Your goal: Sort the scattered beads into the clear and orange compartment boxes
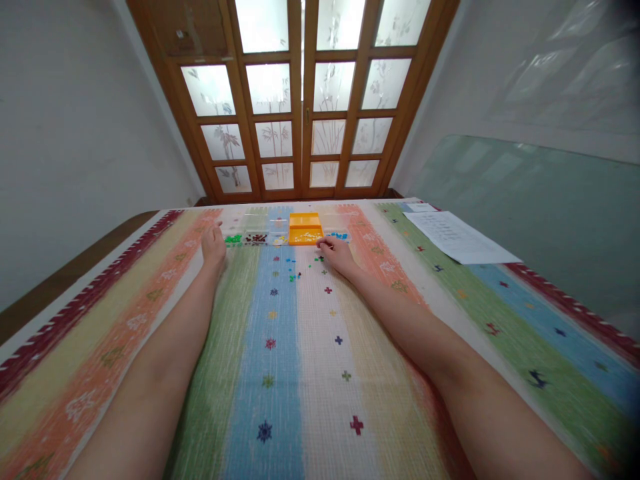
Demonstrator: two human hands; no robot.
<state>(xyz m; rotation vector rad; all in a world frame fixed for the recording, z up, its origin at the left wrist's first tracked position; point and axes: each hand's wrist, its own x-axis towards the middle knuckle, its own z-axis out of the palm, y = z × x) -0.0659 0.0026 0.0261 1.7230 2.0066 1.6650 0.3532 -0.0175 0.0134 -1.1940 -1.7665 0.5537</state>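
Note:
My right hand [336, 255] is at the front right corner of a small orange-yellow box [306, 219], its thumb and fingertips pinched together. Whatever is between them is too small to make out. The box has its lid open and holds pale little pieces. My left hand [214, 245] rests on the cloth beside a pile of green pieces [233, 240], fingers loosely bent and apart, with nothing visible in them. Dark red pieces [256, 239], a few yellow pieces [280, 240] and blue pieces [339, 236] sit in clear trays on either side of the box.
Loose green and blue bits [292, 279] are scattered on the striped tablecloth [280, 400] in front of the box. Printed paper sheets [457, 237] lie at the far right. Beyond the table stand wooden doors [303, 133] with frosted panes; a glass panel [530, 193] is on the right.

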